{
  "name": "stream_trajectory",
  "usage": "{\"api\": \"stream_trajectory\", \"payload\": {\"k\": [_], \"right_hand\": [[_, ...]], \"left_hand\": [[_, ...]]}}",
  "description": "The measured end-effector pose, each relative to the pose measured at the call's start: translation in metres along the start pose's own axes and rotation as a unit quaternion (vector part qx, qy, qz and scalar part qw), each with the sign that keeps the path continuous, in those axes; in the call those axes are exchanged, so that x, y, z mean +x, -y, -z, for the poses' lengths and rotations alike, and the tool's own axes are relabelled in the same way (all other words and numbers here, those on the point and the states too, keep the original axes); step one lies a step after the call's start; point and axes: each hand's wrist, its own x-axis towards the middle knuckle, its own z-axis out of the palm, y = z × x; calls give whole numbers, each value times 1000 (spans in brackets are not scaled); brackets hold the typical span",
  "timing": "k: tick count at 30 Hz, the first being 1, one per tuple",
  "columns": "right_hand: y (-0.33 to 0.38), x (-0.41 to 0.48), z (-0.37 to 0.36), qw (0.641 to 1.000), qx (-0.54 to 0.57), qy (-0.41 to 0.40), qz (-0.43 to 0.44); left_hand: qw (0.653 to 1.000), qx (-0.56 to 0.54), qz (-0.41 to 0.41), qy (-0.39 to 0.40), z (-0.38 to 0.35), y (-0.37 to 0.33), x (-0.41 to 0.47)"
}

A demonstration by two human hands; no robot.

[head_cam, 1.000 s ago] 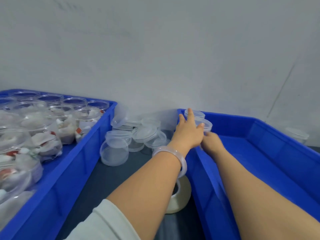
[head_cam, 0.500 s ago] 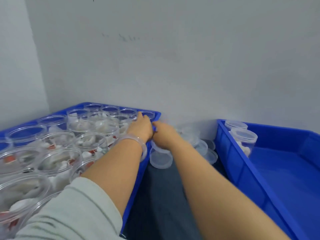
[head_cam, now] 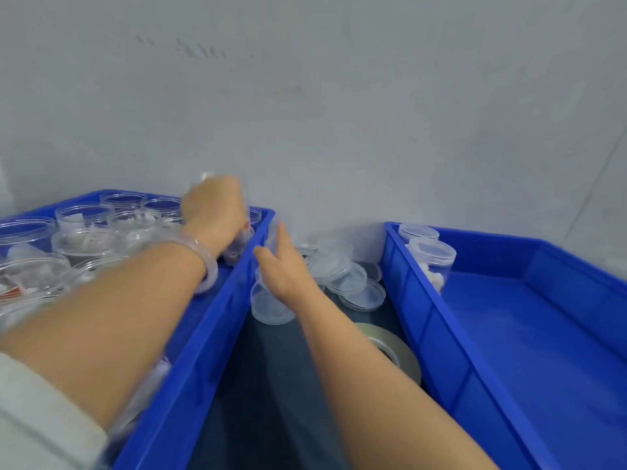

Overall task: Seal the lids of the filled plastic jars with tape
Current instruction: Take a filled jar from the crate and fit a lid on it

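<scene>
Above the dark table (head_cam: 271,385), the left hand (head_cam: 217,215) curls round a filled jar (head_cam: 241,239), and the right hand (head_cam: 286,269), fingers straight and apart, should take one loose lid (head_cam: 334,268) squarely.

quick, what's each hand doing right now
Left hand: grips a clear jar in the left bin, blurred.
Right hand: open, fingers straight, holding nothing.

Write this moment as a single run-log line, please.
left hand: grips filled jar over left bin | right hand: open, by loose lids | tape roll: untouched, beside right bin
</scene>
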Motion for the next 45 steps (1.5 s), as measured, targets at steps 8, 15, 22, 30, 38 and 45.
{"api": "stream_trajectory", "payload": {"k": [8, 15, 22, 30, 38, 45], "right_hand": [[7, 5, 43, 973, 24, -227, 47], [-52, -36, 24, 984, 3, -175, -26], [-88, -70, 3, 996, 72, -26, -49], [-103, -52, 59, 987, -12, -120, -107], [-149, -12, 70, 921, -337, -114, -161], [-154, -17, 64, 916, -313, -239, -76]], "left_hand": [[975, -62, -179, -113, 45, -86, -29], [971, -222, -10, -84, -32, -79, -105], [828, -520, 209, -27, -84, -45, -139], [763, -632, 135, -20, -93, -31, -137], [760, -639, 119, -23, -109, -29, -154], [759, -639, 122, -36, -116, -33, -153]]}}
